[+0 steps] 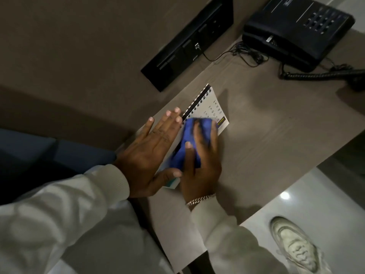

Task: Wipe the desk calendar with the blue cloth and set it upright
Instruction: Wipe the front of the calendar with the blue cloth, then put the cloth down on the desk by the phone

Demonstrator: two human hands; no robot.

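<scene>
1. Calendar (212, 107) flat on the desk (266, 135), spiral edge toward the wall, date grid showing at its far end; not upright.
2. Blue cloth (187, 143) bunched on the calendar's near half, blurred, covering much of the page.
3. Right hand (199, 165) on top of the cloth, fingers (197, 131) curled loosely over it and pressing it onto the page; thumb at the cloth's left side. Chain bracelet (200, 200) at the wrist.
4. Left hand (146, 155) flat and spread beside the cloth, palm down over the calendar's left edge, fingertips (175, 113) touching the spiral binding, thumb tip near the right thumb's base. Holding nothing, just pinning the calendar down.
5. Pale sleeves (79, 204) on both arms.
6. Black phone (296, 30) at the far right of the desk, well apart from the calendar, coiled cord (316, 76) trailing right.
7. Black socket panel (187, 42) on the wall behind the calendar, thin cable running from it toward the phone.
8. Pale shoe (296, 248) on the glossy floor, lower right.
</scene>
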